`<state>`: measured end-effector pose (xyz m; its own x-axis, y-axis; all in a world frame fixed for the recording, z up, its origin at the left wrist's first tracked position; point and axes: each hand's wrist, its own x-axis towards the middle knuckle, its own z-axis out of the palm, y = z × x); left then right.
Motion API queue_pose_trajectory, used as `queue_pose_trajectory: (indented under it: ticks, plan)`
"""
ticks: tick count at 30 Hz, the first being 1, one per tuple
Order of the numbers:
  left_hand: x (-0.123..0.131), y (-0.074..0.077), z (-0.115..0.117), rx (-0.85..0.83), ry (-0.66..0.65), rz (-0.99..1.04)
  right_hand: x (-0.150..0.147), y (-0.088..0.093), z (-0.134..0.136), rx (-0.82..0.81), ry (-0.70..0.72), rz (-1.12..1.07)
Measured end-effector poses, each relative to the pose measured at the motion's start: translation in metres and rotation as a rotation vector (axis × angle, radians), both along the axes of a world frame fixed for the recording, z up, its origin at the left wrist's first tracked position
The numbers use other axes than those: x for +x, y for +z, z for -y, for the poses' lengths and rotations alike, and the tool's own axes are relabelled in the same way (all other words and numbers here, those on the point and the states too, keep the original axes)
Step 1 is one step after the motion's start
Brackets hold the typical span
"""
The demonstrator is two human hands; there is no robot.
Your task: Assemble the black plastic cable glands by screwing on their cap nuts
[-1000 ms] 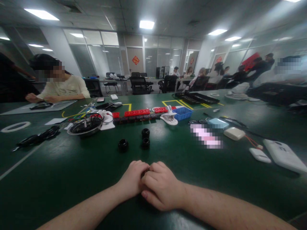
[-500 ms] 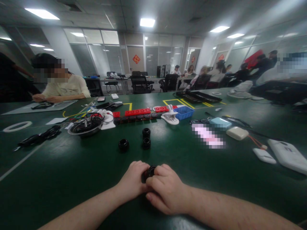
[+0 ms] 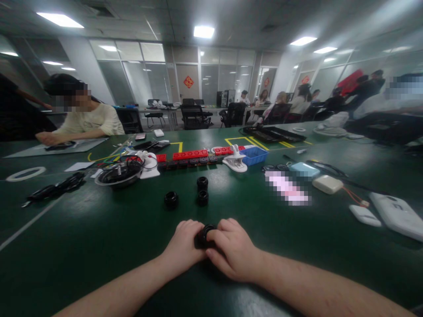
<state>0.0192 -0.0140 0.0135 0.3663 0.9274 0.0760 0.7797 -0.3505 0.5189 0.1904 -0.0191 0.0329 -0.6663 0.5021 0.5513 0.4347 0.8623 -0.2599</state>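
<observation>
L hand (image 3: pixel 185 242) grip: closed on blk fitting (image 3: pixel 202 237) | R hand (image 3: pixel 235 250) grip: curled on same | vs 1s ago: more exposed

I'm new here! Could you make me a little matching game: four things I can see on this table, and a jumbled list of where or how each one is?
Things:
1. nearest black part
2. blue bin
3. three black parts
4. metal bowl

Places and states:
A. by the right end of the red blocks
B. holding dark items
C. between the left hand and the right hand
D. grouped on the table just beyond the hands

Pairs: 1-C, 2-A, 3-D, 4-B
</observation>
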Motion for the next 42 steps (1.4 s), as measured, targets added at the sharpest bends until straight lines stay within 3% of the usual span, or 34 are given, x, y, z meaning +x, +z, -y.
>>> queue_pose_trajectory:
  ticks: [9, 19, 42]
  plan:
    - [0.0, 0.003, 0.001, -0.008, -0.016, 0.006, 0.001, -0.001, -0.005, -0.09, -0.054, 0.008]
    - [0.0, 0.002, 0.003, 0.049, -0.037, -0.013, 0.001, -0.001, -0.011, -0.071, -0.112, 0.063]
    - [0.001, 0.006, 0.004, -0.007, -0.125, 0.006, -0.002, -0.002, -0.009, -0.056, -0.081, 0.093]
